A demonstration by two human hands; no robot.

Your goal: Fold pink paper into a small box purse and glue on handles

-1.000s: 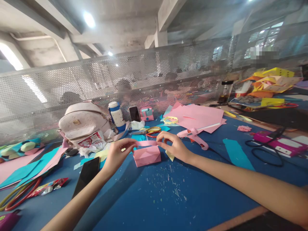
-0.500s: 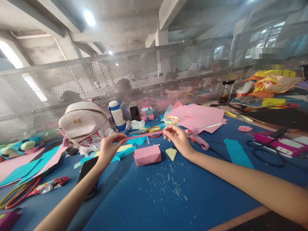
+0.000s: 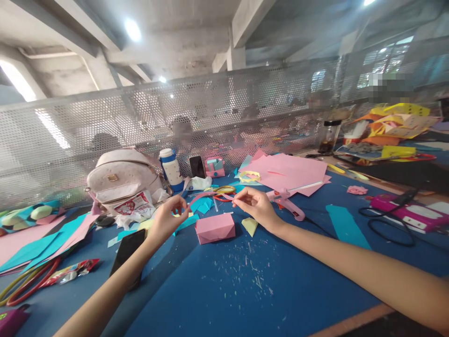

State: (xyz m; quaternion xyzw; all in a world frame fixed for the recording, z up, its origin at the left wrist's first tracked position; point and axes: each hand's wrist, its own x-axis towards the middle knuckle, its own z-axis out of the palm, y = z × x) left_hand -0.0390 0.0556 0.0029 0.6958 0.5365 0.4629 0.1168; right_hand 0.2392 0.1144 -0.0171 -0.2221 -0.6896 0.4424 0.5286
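- OK so the pink strip (image 3: 199, 198) is up between both hands, running side to side and bowed away from the person.
- Right hand (image 3: 258, 208) has thumb and fingertips pinched on its right end.
- Left hand (image 3: 170, 216) is right at the other end, but can't tell if it's actually gripping.
- Pink box (image 3: 215, 228) sits nearer the person, long axis also roughly left-right; neither hand's clearly closer.
- Strip's thin and bendy-looking; box is plain, with creased folds on its right end.
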